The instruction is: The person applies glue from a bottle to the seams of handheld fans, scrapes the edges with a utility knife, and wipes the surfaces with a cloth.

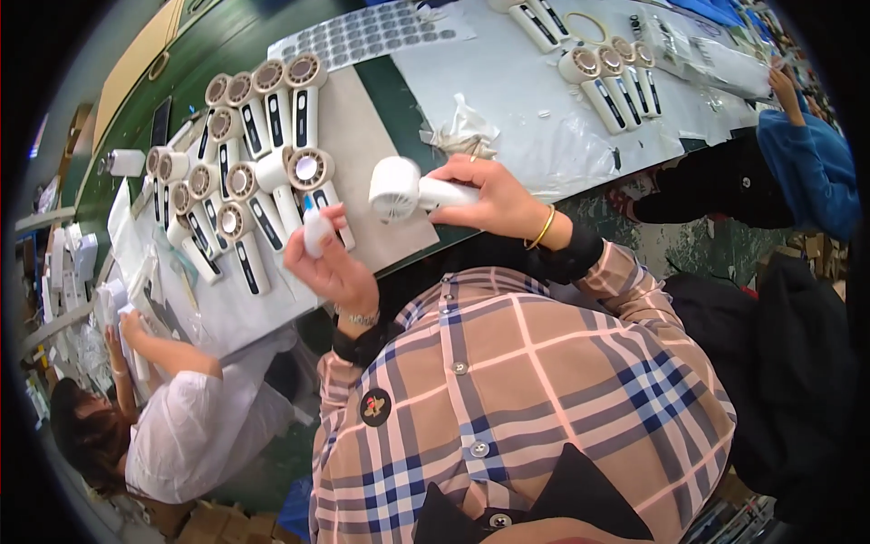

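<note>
My right hand (494,201) grips the handle of a white handheld fan (399,188), holding it level above the table edge with its round head pointing left. My left hand (331,258) is raised beside it, and its fingers pinch a small white piece (315,230). Just beyond my left hand lie several more white handheld fans (258,172) in rows on a beige mat (362,150), their round grilles facing up.
A sheet of round grey stickers (372,32) lies at the far edge of the green table (227,45). Another group of fans (612,77) rests on white sheeting (507,82). A person in white (195,417) works at left, a person in a blue sleeve (807,163) at right.
</note>
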The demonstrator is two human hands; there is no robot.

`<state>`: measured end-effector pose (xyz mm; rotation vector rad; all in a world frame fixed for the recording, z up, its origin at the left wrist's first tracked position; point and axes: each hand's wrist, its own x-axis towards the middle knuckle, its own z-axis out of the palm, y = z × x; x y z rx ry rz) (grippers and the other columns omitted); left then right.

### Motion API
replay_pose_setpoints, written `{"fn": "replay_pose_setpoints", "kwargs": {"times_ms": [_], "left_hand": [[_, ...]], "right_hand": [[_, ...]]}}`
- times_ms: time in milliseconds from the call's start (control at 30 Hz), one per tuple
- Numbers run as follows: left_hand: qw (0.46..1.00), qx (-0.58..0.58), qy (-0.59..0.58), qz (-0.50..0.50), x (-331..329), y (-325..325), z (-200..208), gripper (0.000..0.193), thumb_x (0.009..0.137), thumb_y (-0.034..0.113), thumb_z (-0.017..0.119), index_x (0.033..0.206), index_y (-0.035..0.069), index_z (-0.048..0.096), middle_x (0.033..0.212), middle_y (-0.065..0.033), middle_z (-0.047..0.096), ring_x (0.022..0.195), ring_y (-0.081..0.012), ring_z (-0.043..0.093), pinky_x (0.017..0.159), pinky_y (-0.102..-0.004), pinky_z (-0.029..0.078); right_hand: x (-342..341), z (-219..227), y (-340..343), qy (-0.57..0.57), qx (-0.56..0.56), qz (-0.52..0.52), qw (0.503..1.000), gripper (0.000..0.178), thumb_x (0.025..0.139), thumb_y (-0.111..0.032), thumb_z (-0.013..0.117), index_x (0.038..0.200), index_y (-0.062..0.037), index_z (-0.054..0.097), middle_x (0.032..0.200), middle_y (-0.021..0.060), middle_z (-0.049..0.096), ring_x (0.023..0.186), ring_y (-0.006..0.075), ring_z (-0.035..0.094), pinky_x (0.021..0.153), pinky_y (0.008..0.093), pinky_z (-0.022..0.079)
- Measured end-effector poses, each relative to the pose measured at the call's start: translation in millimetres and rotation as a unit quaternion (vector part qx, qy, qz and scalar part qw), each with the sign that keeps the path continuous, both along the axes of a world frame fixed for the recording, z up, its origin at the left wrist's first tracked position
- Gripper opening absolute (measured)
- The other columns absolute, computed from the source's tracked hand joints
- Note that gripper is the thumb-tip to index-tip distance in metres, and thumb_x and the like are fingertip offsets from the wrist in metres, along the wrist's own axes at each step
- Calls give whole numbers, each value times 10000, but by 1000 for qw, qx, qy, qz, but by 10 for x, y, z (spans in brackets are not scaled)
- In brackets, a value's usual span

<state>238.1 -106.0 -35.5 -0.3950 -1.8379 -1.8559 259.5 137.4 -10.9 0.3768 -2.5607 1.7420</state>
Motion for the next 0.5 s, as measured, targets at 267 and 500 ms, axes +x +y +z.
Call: {"fn": "replay_pose_setpoints", "kwargs": {"times_ms": [267, 500], "left_hand": [[997, -41, -63, -37, -99, 306, -94, 262, 1110, 205, 489, 1249, 14, 377, 1194, -222, 651, 1062, -218, 638, 991, -363, 492], [988, -1, -121, -97, -38, 328, -209, 262, 1112, 223, 484, 1228, 14, 375, 1102, -180, 648, 991, -199, 642, 940, -356, 517]], "right_hand": [[-7, -108, -82, 180, 200, 58, 961, 364, 783, -192, 859, 1112, -124, 720, 1031, 50, 686, 968, 274, 645, 894, 395, 515], [-80, -166, -5, 199, 177, -20, 964, 320, 813, -224, 831, 1100, -134, 723, 1053, 26, 690, 1026, 252, 618, 911, 389, 506]]}}
